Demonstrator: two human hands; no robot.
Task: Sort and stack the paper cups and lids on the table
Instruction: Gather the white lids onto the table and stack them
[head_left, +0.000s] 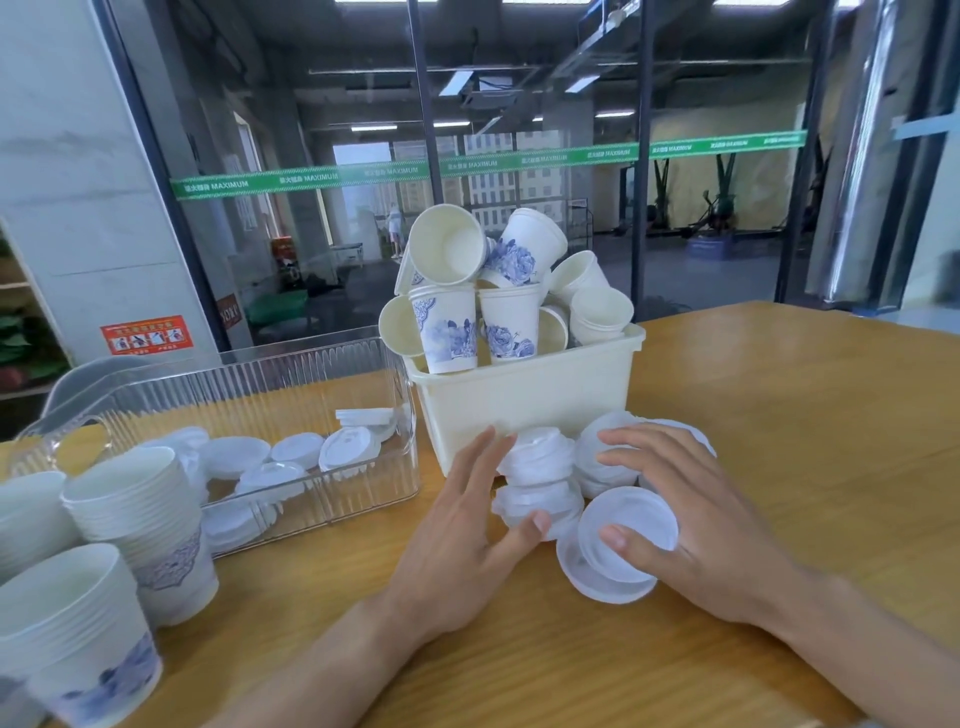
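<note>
Head view, wide-angle, looking down across a light wooden table (779, 395). Far side: a glass partition (363, 130) with dark frames, crossed by a green strip (467, 163) printed "MAXIMUM" in repeat (reading mirrored in places); beyond it a dim hall with ceiling lights. Far left, a pale wall bears a red notice (145, 334), its text too small to read.

Clear ribbed bin (311, 374), left of centre: holds loose white lids (291, 457), lying flat or tilted.

Cream plastic tub (524, 405), centre, just right of the clear bin: heaped with paper cups (488, 291), white with blue floral print, pointing every way.

Nested cup stacks (140, 519), near left: three showing, open end up, the same blue print on their sides.

Lid piles (540, 483), on the table just in front of the tub: short stacks of white lids, touching one another. Two single lids (618, 540) lie overlapped nearest the viewer.

Left hand (462, 540): fingers straight and spread, fingertips against the left side of the lid piles, thumb tip touching the lower pile (pressing, not gripping).

Right hand (696, 519): palm down, fingers extended over the right-hand pile, thumb resting on the upper single lid. The hands stand apart, with the piles between them.
</note>
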